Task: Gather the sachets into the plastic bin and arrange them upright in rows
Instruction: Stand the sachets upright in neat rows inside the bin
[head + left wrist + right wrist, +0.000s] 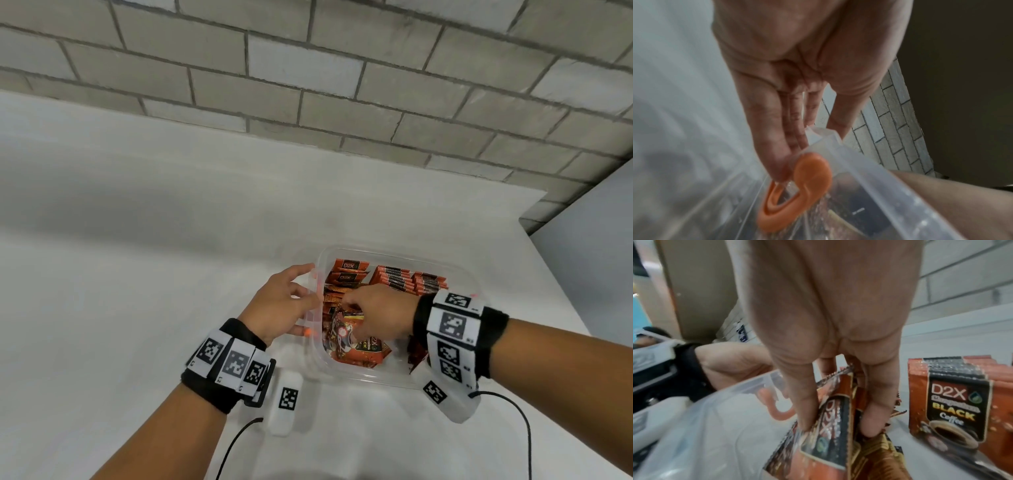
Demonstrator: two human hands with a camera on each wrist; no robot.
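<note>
A clear plastic bin (363, 377) stands on the white table. Two upright rows of orange D2X coffee sachets (407, 279) (949, 402) fill its far right part. More sachets lean and lie loose at its left and front (363, 353). My right hand (373, 311) (838, 421) reaches into the bin and pinches a few sachets (826, 451) between thumb and fingers, holding them on edge. My left hand (284, 301) (777, 138) rests with straight fingers against the outside of the bin's left wall, beside an orange latch (809, 183).
A grey brick wall runs behind the table. A white tagged block (286, 401) and black cables lie on the table near my wrists. The table's right edge (561, 284) is close to the bin. Another person (649, 337) shows far off in the right wrist view.
</note>
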